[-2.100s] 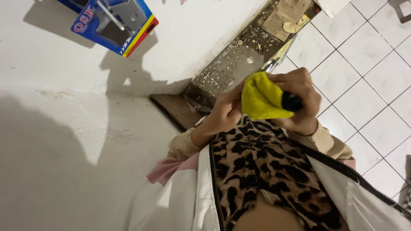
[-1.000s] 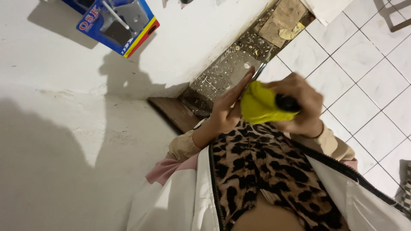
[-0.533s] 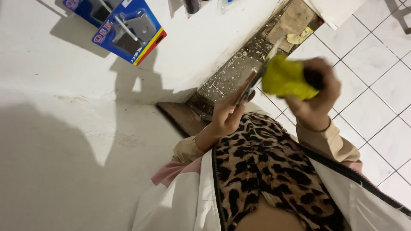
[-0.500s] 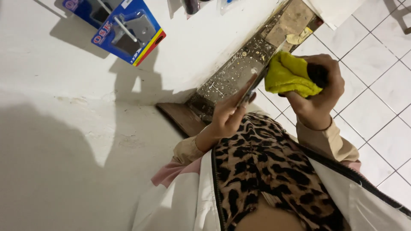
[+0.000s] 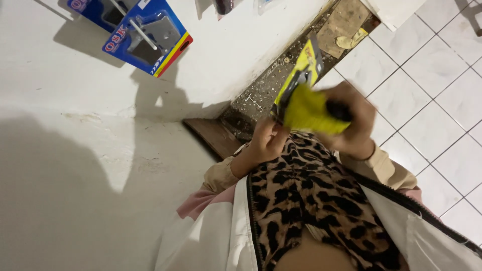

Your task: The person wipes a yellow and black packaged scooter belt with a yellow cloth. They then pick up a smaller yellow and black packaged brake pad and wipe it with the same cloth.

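Honestly, left hand (image 5: 268, 140) pinched the yellow packet (image 5: 301, 83) while right hand (image 5: 351, 123) clutched a yellow cloth (image 5: 311, 111); that loose pinch could've dropped it.

Bright yellow cloth (image 5: 311, 111) in right hand (image 5: 351, 125). Yellow-and-black flat packet (image 5: 301, 75) above left hand (image 5: 268, 140). Leopard-print fabric, tan with black spots (image 5: 311, 200), below both hands. White jacket with black zip edge (image 5: 427, 236); pink sleeve lining (image 5: 201, 203). Blue hanging card pack with red-yellow stripe (image 5: 145, 35) up-left of hands, on white wall (image 5: 75, 165). White floor tiles, grey grout (image 5: 427, 85), right of hands.
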